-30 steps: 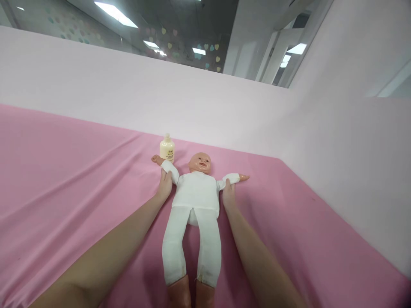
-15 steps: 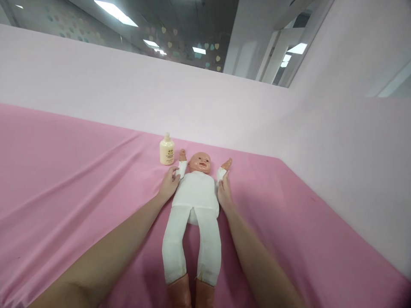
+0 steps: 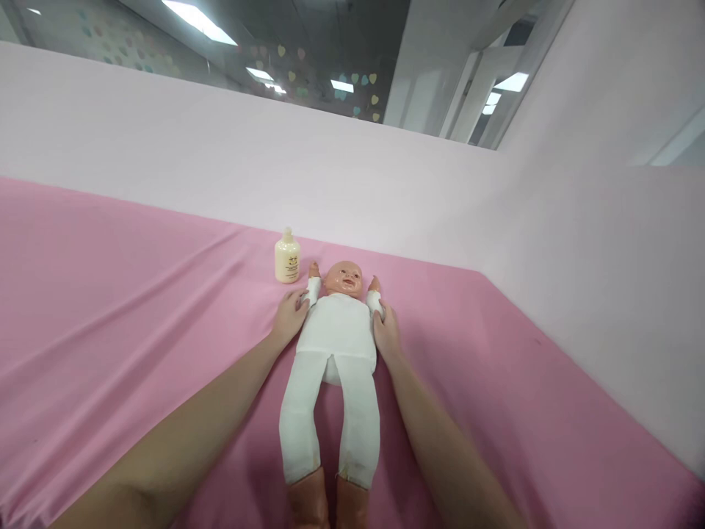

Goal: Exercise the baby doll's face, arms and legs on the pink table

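Note:
A baby doll (image 3: 335, 327) with a white cloth body and brown hands and feet lies face up, its head away from me and both arms raised beside the head. My left hand (image 3: 290, 314) has its fingers closed round the doll's arm on the left side of the view. On the other side, my right hand (image 3: 386, 328) grips the doll's other arm, with thumb and fingers around the white sleeve part. A cream-coloured bottle (image 3: 287, 261) stands upright just beyond my left hand, left of the doll's head.
Pink cloth (image 3: 165, 294) with some creases covers the surface under the doll. A pale wall (image 3: 330, 184) rises behind and to the right. Above it is a window (image 3: 308, 59) with heart stickers and light reflections.
The doll's arm at my right hand has swung inward, from pointing out to the right to standing nearer the head. My right hand's fingers have closed further on it.

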{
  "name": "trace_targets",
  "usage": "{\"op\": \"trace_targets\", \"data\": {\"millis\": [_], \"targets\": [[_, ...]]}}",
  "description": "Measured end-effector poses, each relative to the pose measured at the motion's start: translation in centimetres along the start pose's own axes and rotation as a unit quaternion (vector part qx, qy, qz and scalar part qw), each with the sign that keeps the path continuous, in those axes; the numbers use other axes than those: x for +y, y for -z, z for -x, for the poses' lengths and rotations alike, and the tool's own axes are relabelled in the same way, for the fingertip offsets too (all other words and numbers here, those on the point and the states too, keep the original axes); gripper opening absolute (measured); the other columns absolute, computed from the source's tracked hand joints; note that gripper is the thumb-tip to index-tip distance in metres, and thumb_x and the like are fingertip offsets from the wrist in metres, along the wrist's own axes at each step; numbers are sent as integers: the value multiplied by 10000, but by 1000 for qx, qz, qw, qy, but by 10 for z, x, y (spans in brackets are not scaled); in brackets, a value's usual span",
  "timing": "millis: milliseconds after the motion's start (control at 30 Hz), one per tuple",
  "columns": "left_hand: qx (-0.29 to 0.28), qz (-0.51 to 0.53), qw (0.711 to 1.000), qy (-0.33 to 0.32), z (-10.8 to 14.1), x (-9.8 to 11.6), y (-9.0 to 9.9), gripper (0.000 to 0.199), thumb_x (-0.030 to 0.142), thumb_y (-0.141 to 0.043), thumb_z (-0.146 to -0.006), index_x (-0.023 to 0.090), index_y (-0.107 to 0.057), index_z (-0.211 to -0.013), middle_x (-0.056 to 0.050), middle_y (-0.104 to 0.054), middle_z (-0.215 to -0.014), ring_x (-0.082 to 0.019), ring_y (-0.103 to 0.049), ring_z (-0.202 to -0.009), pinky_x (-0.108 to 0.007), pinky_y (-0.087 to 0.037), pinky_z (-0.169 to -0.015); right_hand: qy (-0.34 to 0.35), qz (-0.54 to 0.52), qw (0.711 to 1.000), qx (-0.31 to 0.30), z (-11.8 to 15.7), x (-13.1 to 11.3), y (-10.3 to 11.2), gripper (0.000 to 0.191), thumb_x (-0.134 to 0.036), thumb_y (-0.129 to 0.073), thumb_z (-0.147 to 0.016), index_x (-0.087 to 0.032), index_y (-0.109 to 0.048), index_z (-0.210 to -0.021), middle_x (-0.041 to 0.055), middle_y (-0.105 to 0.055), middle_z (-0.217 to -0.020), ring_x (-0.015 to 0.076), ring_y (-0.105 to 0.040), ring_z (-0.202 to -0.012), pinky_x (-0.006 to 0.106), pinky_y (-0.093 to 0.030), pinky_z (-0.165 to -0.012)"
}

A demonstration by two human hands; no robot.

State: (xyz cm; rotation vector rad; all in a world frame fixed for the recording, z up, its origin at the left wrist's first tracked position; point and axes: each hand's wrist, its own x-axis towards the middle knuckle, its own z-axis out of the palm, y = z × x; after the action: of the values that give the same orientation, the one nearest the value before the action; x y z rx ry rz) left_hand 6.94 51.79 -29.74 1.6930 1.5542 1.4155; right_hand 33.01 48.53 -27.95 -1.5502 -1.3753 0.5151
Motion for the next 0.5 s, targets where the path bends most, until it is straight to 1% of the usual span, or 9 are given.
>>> {"op": "trace_targets", "data": {"millis": [100, 167, 267, 367, 500], "targets": [[-27, -50, 998, 11, 0, 1, 1, 479, 315, -487, -918, 148, -640, -1341, -150, -673, -1243, -305, -600, -1211, -465, -435, -1103, -12, 20, 1000, -15, -1, 1, 0, 593, -342, -398, -945, -124, -521, -1483, 157, -521, -1478, 268, -468, -1397, 415, -355, -1205], [-48, -61, 997, 10, 1, 1, 2, 489, 323, -474, -925, 156, -637, -1355, -140, -699, -1234, -311, -614, -1203, -465, -448, -1086, -8, 11, 1000, -23, -2, 3, 0, 600, -353, -391, -952, -128, -522, -1493, 146, -512, -1500, 267, -459, -1417, 415, -337, -1221], [-67, -46, 997, 8, 1, 1, 4, 482, 324, -465, -930, 180, -637, -1356, -112, -714, -1256, -302, -644, -1181, -444, -470, -1061, -13, -15, 999, -34, -4, 7, 0, 612, -354, -358, -962, -133, -509, -1513, 115, -479, -1541, 231, -433, -1455, 373, -309, -1248], [-69, -36, 997, 10, 1, 1, 4, 476, 310, -475, -919, 195, -647, -1347, -98, -710, -1286, -314, -650, -1194, -455, -470, -1065, -24, -49, 998, -41, -5, 9, -1, 626, -327, -345, -950, -140, -492, -1529, 85, -461, -1560, 195, -419, -1473, 326, -310, -1253], [-75, -20, 997, 20, 0, 0, 3, 491, 310, -482, -915, 196, -638, -1367, -101, -688, -1334, -328, -628, -1246, -479, -458, -1086, -15, -94, 995, -39, -7, 14, -2, 637, -306, -389, -911, -173, -505, -1523, 53, -479, -1548, 191, -434, -1466, 336, -330, -1254]]}}
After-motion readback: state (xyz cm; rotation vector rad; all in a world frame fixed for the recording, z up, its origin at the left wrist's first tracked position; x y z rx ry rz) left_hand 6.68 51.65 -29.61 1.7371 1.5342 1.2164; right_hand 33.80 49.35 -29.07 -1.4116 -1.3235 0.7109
